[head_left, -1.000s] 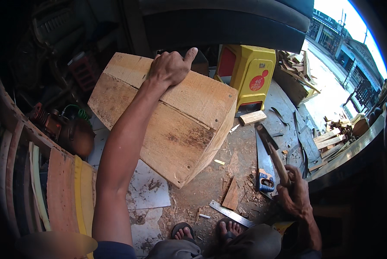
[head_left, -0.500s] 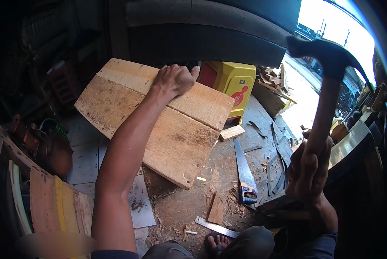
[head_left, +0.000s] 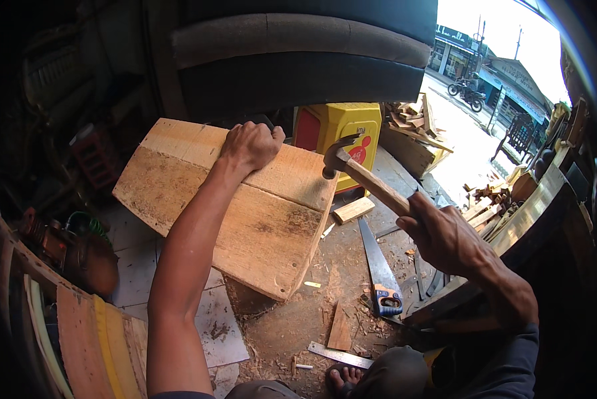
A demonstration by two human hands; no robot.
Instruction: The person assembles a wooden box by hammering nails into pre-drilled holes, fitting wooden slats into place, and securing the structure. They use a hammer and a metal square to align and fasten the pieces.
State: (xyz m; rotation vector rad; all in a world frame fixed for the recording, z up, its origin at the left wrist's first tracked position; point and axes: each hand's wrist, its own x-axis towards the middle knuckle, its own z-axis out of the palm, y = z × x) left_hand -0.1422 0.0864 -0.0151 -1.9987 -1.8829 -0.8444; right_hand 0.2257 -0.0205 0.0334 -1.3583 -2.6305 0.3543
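My left hand [head_left: 250,147] is closed over the far edge of a wooden panel [head_left: 258,226], made of two boards joined along a lengthwise seam. The panel is tilted, with dark stains and small holes near its corners. In my right hand [head_left: 438,233] is a claw hammer [head_left: 371,181], gripped by its wooden handle. The hammer's head is at the panel's right edge, near the far right corner; whether it touches the wood I cannot tell. Behind that corner stands a yellow plastic stool [head_left: 351,130] with red patches.
A handsaw [head_left: 378,269], a small wood block [head_left: 353,210], a metal ruler [head_left: 340,354] and a wood offcut [head_left: 339,327] lie on the floor among shavings. A box of wood scraps [head_left: 415,143] stands at the back right. An orange compressor [head_left: 85,256] is at the left.
My right hand has swung the hammer down and leftward from its raised position to the panel's right edge. My left hand and the panel have shifted slightly in view.
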